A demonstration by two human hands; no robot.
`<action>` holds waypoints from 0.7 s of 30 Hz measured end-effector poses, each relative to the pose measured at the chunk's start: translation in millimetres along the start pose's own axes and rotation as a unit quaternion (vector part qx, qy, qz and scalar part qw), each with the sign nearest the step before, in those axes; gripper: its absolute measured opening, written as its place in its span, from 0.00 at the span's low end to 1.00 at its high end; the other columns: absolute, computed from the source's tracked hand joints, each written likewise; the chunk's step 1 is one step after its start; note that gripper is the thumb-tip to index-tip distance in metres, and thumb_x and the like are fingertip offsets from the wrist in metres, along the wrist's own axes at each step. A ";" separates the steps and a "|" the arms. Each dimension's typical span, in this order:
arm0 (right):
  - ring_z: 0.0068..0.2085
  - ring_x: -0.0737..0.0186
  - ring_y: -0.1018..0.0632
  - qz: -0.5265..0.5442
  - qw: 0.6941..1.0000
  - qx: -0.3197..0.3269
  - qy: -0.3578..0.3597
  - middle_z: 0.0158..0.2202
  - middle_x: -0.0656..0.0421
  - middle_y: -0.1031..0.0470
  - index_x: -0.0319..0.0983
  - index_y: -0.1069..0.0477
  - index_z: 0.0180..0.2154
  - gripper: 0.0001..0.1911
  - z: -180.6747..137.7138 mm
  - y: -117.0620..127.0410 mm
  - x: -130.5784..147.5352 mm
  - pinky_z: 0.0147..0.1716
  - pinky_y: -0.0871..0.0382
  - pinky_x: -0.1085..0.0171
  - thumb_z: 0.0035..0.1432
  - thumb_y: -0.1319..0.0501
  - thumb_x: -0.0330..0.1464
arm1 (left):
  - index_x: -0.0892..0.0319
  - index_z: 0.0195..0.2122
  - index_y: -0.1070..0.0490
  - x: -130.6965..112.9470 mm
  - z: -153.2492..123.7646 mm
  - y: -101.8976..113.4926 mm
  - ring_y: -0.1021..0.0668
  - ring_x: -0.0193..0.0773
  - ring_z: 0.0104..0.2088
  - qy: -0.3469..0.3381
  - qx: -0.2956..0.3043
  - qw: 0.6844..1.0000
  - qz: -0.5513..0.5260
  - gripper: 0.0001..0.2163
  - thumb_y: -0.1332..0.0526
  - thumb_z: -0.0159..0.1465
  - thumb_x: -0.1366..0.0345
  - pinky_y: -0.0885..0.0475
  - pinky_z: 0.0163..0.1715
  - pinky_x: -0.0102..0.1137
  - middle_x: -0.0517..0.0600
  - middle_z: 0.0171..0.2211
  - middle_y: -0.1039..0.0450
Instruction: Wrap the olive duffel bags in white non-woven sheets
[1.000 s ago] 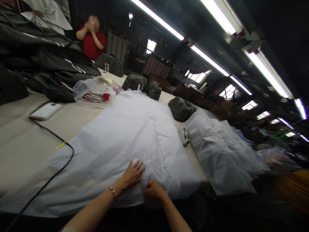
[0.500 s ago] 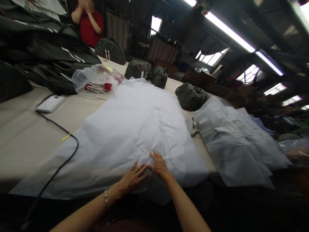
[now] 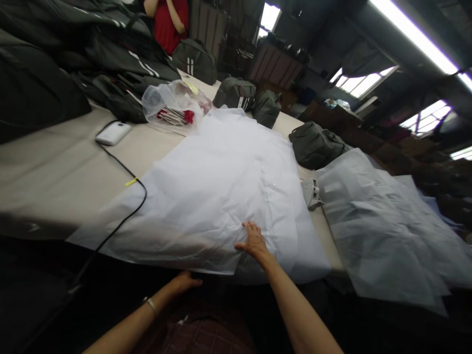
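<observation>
R hand (image 3: pixel 253 241): fingers apart, on white sheeting (image 3: pixel 221 182), which stretches fwd; L hand (image 3: pixel 186 282) at near edge, grip unclear.

Right hand (image 3: pixel 254 241) spread over the white sheeting (image 3: pixel 228 172), fingers on the creases! Left hand (image 3: pixel 186 282) is low, right by the near edge, its grip hard to read. A black cord (image 3: pixel 125 216) crosses the left corner; dark bags (image 3: pixel 315 145) sit beyond, near translucent sheets (image 3: pixel 391 221).
</observation>
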State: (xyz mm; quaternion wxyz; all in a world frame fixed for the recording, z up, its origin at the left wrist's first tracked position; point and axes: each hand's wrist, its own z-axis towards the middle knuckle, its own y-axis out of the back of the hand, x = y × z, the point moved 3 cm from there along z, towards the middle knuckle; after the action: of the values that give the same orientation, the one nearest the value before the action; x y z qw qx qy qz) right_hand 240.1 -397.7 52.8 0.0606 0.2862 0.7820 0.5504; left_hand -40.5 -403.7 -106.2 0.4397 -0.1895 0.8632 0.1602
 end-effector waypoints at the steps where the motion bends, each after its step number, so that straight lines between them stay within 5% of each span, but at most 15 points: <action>1: 0.66 0.44 0.44 -0.012 1.000 0.004 0.004 0.68 0.51 0.46 0.42 0.43 0.64 0.49 -1.0 -0.7 0.0 0.60 0.40 0.46 0.41 0.27 0.39 | 0.66 0.50 0.26 -3.2 7.2 -4.6 0.23 0.62 0.49 0.010 -0.003 0.999 -0.050 0.28 0.35 0.53 0.51 0.29 0.49 0.48 0.62 0.48 0.23; 8: 0.68 0.44 0.46 -0.137 0.990 -0.002 0.042 0.70 0.49 0.51 0.41 0.55 0.68 0.55 -6.6 -6.2 -0.7 0.59 0.39 0.48 0.45 0.30 0.44 | 0.58 0.50 0.26 -52.5 7.0 -43.6 0.28 0.52 0.58 -0.050 -0.056 0.937 -0.342 0.27 0.28 0.47 0.60 0.36 0.60 0.37 0.52 0.53 0.25; 13: 0.67 0.45 0.44 -0.169 0.982 -0.029 0.078 0.70 0.49 0.49 0.41 0.55 0.68 0.55 -9.3 -5.8 -1.1 0.58 0.37 0.48 0.46 0.31 0.48 | 0.60 0.43 0.26 -58.3 -23.7 -70.5 0.22 0.54 0.49 -0.014 -0.084 0.884 -0.459 0.22 0.30 0.50 0.56 0.28 0.51 0.47 0.56 0.44 0.21; 21: 0.70 0.45 0.53 -0.204 0.962 -0.067 0.165 0.71 0.50 0.54 0.37 0.55 0.69 0.51 -9.7 -15.0 -7.5 0.66 0.56 0.45 0.53 0.36 0.50 | 0.56 0.53 0.33 -70.8 -53.7 -99.8 0.20 0.46 0.45 -0.031 -0.180 0.826 -0.533 0.29 0.31 0.52 0.49 0.26 0.48 0.42 0.55 0.47 0.22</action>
State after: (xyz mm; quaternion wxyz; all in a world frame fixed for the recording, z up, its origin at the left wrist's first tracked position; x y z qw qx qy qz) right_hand 236.7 -413.1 41.5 0.0609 0.0205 0.7841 0.6173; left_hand 7.1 -501.9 -28.9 0.4410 -0.6909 0.5699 0.0588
